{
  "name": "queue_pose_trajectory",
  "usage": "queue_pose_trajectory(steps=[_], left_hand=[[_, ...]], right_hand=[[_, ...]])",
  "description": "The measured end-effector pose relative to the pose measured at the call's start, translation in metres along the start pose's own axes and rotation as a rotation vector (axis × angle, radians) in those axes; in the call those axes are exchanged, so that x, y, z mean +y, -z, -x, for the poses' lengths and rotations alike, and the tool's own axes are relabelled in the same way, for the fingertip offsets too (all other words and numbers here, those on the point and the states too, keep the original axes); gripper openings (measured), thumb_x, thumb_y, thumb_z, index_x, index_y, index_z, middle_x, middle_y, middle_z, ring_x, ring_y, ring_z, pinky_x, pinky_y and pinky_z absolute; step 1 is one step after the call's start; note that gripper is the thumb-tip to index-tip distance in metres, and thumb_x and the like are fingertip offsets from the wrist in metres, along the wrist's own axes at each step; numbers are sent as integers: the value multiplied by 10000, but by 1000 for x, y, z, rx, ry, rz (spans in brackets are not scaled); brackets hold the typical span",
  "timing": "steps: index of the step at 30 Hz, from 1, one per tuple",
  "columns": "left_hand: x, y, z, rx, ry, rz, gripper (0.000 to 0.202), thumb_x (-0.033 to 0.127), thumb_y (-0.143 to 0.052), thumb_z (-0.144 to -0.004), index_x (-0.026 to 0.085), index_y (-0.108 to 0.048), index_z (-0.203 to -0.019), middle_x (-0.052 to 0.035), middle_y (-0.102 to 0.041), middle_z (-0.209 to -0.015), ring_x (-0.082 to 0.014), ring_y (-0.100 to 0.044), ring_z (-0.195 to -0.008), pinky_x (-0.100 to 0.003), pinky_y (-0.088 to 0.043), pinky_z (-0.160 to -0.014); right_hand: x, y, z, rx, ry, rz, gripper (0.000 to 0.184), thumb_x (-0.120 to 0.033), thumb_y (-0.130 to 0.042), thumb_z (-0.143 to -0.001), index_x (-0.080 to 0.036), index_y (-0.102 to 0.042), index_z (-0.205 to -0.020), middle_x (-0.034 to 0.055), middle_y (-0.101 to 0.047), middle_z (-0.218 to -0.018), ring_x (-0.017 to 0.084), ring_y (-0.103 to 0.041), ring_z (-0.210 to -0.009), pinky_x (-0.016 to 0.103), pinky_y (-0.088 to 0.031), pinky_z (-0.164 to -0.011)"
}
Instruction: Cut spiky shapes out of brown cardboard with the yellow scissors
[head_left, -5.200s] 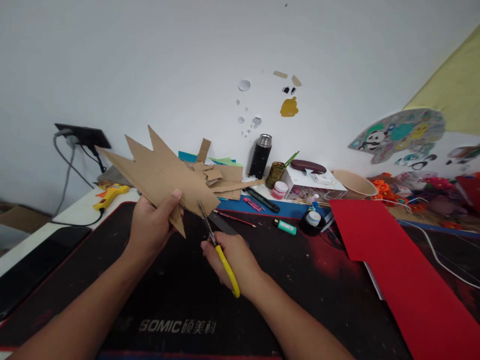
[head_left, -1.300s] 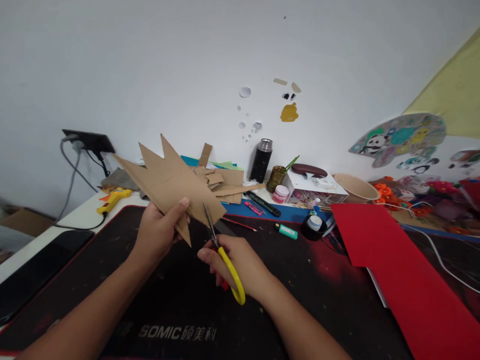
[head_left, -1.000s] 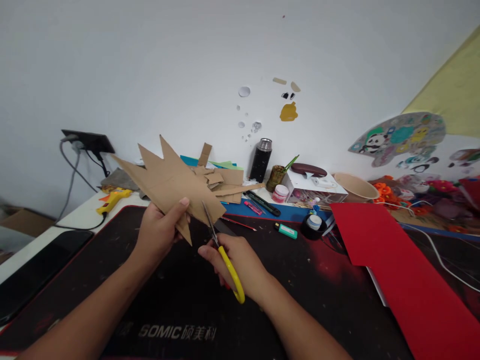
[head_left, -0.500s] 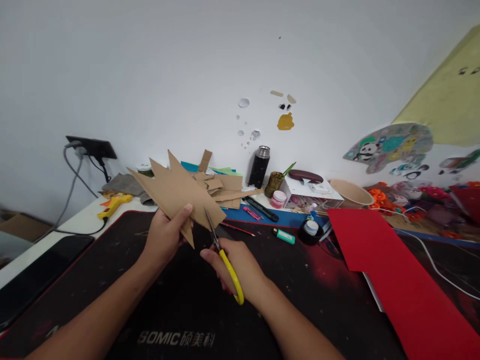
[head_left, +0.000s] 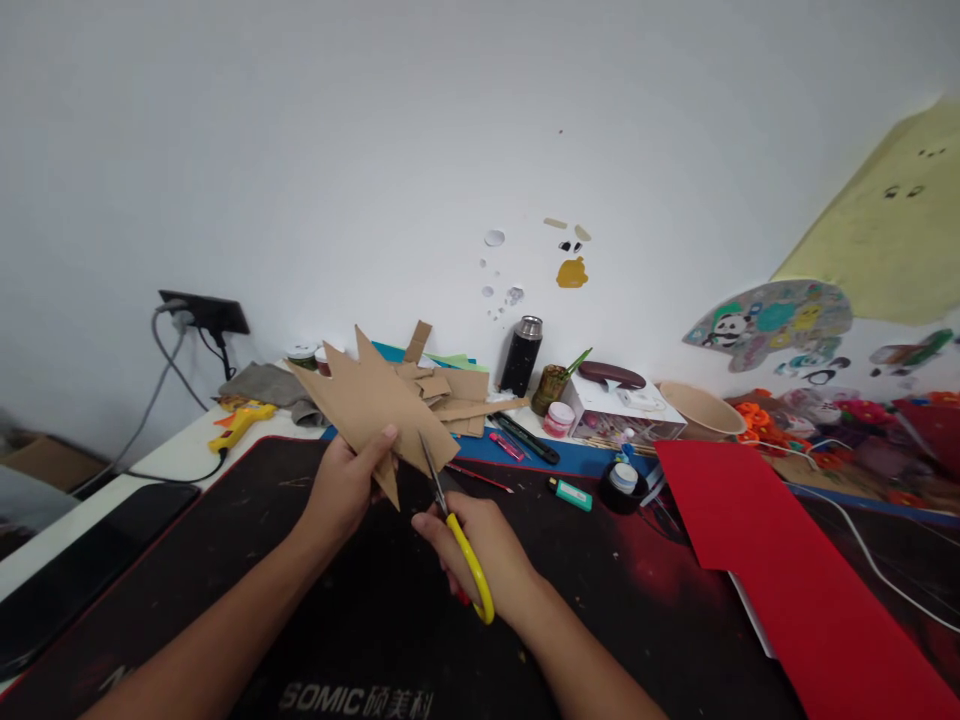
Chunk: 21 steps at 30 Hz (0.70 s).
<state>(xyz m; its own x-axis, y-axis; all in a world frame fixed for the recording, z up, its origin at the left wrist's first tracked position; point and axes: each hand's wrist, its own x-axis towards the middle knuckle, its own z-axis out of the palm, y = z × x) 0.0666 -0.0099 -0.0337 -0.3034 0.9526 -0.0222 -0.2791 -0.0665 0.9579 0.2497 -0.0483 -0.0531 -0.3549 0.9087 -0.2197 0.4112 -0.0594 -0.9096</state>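
A flat piece of brown cardboard [head_left: 367, 395] with pointed, jagged edges is raised above the dark desk mat. My left hand [head_left: 349, 487] grips it at its lower edge, the thumb pressed on top and the other fingers mostly hidden beneath. In my right hand [head_left: 476, 545] is a pair of scissors [head_left: 471, 568] with yellow on its handle and a bit of red showing below. One scissor blade lies over the face of the cardboard near its right end; the other blade is hidden behind the sheet.
Cardboard scraps [head_left: 465, 385] pile up behind the sheet, near a black thermos [head_left: 521, 358]. A yellow glue gun [head_left: 241, 427] and a black phone [head_left: 90, 565] lie left. Red paper [head_left: 795, 570] covers the mat's right side, beside a teal-labelled marker [head_left: 571, 494].
The whole view has tilted upward, so the desk sits lower in the picture. Both hands keep their holds, and the scissors stay at the same end of the cardboard.
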Motion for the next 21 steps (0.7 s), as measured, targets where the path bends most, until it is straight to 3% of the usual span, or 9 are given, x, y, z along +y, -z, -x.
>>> queue_pose_trajectory(steps=[5, 8, 11, 16, 21], left_hand=[[1, 0, -2, 10, 1, 50, 425, 465, -966, -656, 178, -688, -799, -1, -670, -624, -153, -583, -483, -246, -442, -423], [5, 0, -6, 48, -24, 184, 420, 398, -958, -679, 177, -740, -961, -38, -777, -811, -215, -717, -685, -298, -573, -591], [12, 4, -14, 85, -40, 277, 373, 428, -853, -796, 191, -754, -1067, -75, -831, -999, -272, -779, -897, -342, -625, -730], [27, 19, -32, 111, -32, 306, 345, 483, -691, -912, 209, -759, -1110, -78, -837, -996, -252, -800, -897, -297, -602, -672], [35, 25, -36, 219, -86, 362, 156, 318, -707, -890, 201, -750, -983, -58, -824, -920, -224, -782, -841, -265, -593, -652]], right_hand=[[-5, 3, 2, 22, 52, 44, 191, -356, -698, -1052, -203, -681, -938, -78, -565, -555, 106, -554, -399, 170, -379, -389], [-1, 2, 1, 21, 72, 20, 190, -369, -693, -1048, -200, -695, -961, -72, -585, -587, 100, -557, -408, 167, -390, -395], [6, 1, -2, 31, 68, 13, 217, -403, -690, -1046, -197, -706, -977, -66, -590, -594, 98, -565, -426, 162, -391, -410], [6, 0, -1, 25, 84, 46, 213, -406, -684, -1046, -202, -708, -988, -61, -592, -597, 113, -582, -439, 175, -394, -415], [-4, 2, 3, 51, 108, 150, 201, -374, -712, -1024, -198, -709, -927, -49, -587, -621, 117, -581, -437, 192, -399, -437]])
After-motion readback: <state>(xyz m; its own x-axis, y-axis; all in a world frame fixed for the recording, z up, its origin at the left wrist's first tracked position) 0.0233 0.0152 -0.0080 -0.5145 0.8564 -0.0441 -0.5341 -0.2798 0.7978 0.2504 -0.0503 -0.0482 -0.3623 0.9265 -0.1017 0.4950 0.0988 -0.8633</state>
